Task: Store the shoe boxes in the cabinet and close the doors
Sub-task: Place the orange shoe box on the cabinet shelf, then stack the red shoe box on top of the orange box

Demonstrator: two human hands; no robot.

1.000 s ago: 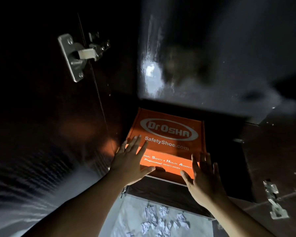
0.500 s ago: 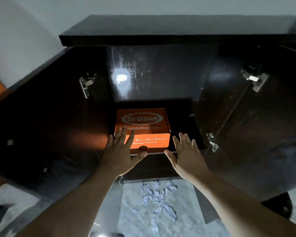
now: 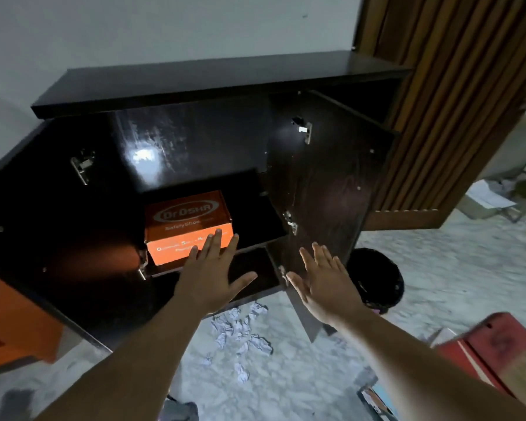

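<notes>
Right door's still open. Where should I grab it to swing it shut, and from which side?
Take the right door by its free vertical edge, the one farthest from the hinges, coming from its outer face on the right. It stands swung wide, so pushing there likely gives the most leverage. The right hand is open nearby.

The room is dim, lit coolly from behind and above the person. Straight beyond the left hand (image 3: 210, 278), the cabinet's glossy back panel (image 3: 176, 147) carries one smeared white glare patch, while the interior around it sinks into near-black. The orange shoe box (image 3: 186, 229) under that hand's fingertips is the brightest colour and throws a faint orange reflection onto the left door (image 3: 58, 238) beside it. The right door (image 3: 325, 189), just beyond the right hand (image 3: 322, 284), shows dull sheen. Both forearms are soft with motion blur. Wide-angle distortion bends the cabinet's lines, and the frame edges far from both hands smear, especially the floor.
</notes>
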